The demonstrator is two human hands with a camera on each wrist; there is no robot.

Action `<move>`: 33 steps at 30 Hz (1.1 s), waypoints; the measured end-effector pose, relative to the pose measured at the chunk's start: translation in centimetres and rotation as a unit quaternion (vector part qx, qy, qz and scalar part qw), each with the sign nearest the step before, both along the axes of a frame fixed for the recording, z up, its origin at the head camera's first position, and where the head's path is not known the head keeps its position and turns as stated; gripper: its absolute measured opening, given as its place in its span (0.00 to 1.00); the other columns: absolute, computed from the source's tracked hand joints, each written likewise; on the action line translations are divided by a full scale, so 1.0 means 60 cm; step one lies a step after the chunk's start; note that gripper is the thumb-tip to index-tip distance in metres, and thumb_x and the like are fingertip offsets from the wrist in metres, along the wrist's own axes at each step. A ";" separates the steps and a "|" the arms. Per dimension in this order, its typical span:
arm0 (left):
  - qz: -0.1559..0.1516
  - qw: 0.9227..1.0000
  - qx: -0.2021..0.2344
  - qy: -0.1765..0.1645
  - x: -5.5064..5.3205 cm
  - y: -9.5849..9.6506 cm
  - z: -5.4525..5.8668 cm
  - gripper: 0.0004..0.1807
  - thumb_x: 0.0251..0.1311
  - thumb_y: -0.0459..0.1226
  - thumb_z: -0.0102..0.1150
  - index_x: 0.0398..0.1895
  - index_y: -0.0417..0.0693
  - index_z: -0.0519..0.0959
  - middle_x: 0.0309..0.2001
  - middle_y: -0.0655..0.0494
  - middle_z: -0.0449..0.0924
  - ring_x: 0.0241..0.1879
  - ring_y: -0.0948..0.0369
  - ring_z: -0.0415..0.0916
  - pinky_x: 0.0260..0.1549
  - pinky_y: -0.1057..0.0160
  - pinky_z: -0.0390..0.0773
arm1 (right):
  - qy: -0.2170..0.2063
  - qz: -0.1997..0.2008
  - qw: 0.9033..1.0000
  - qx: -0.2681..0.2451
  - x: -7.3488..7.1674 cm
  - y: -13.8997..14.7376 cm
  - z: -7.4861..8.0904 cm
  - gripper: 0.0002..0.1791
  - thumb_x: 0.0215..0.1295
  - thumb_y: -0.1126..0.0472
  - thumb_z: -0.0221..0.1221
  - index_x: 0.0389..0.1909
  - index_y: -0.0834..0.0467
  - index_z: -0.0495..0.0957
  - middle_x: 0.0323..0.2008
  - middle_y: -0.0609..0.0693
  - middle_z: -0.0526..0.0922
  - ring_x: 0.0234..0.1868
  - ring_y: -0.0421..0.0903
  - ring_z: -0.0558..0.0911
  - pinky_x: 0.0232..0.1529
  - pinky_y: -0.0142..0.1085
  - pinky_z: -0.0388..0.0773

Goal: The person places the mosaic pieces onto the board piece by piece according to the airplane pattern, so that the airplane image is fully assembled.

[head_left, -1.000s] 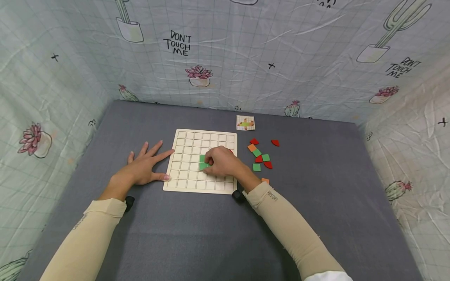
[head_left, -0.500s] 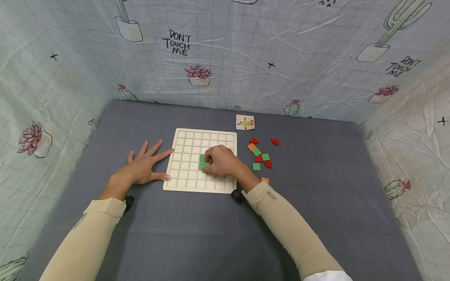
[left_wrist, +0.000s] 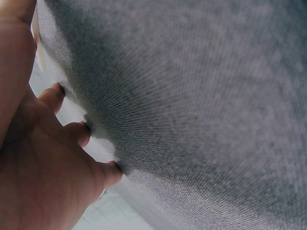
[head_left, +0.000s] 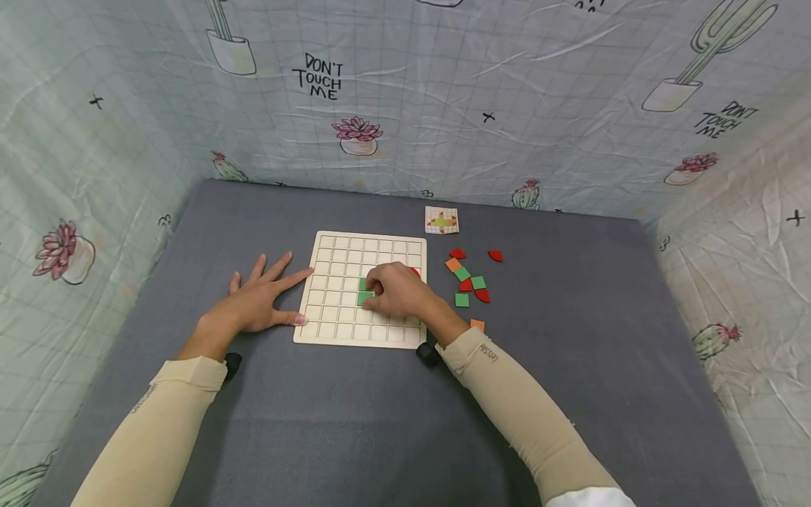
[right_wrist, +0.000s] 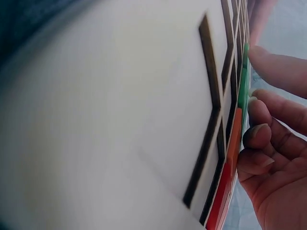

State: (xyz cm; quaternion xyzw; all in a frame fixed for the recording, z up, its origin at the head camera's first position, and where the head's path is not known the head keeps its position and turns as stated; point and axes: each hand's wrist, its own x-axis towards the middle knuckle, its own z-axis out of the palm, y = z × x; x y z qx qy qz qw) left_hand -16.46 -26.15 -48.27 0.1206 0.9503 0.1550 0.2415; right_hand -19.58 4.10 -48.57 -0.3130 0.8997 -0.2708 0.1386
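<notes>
A pale wooden board (head_left: 336,317) with a square grid lies on the grey table. My left hand (head_left: 256,303) is spread flat at its left side, forefinger and thumb on the edge, other fingertips on the cloth. My right hand (head_left: 400,290) is over the middle of the board, with thumb and curled forefinger pinched at a green square tile (right_wrist: 243,86). Another green tile (head_left: 363,284) shows just behind. In the right wrist view an orange tile (right_wrist: 234,141) and a red piece (right_wrist: 221,191) also sit in the grid. The hand hides part of this row.
Right of the board lie loose pieces: green squares (head_left: 462,300), orange ones (head_left: 477,325) and red quarter-rounds (head_left: 495,256). A small pattern card (head_left: 441,220) lies behind them. A printed cloth (head_left: 405,91) hangs around the table's back and sides.
Almost nothing differs. The right hand's thumb and forefinger shift very slightly at the green tiles; the left hand stays in place.
</notes>
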 end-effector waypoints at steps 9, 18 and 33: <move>-0.001 1.000 0.002 0.000 0.001 -0.001 -0.001 0.57 0.56 0.70 0.65 0.85 0.75 0.47 0.87 0.49 0.27 0.82 0.31 0.21 0.68 0.17 0.31 | -0.013 0.009 1.000 -0.017 -0.001 0.003 0.001 0.11 0.65 0.57 0.72 0.43 0.58 0.86 0.34 0.49 0.83 0.36 0.42 0.77 0.41 0.32 0.75; -0.002 1.000 -0.001 0.001 0.001 0.000 -0.002 0.57 0.56 0.69 0.65 0.85 0.75 0.46 0.87 0.49 0.27 0.82 0.32 0.20 0.68 0.17 0.29 | -0.025 -0.006 0.996 -0.085 -0.014 0.060 0.013 0.08 0.68 0.66 0.66 0.45 0.63 0.87 0.36 0.54 0.86 0.34 0.44 0.79 0.40 0.34 0.77; -0.003 1.000 0.002 0.002 0.004 0.001 0.001 0.56 0.59 0.67 0.65 0.85 0.73 0.47 0.87 0.48 0.27 0.82 0.31 0.20 0.68 0.17 0.29 | -0.029 -0.081 0.990 -0.110 -0.026 0.215 0.012 0.06 0.66 0.73 0.65 0.41 0.67 0.88 0.39 0.60 0.88 0.32 0.45 0.77 0.35 0.35 0.75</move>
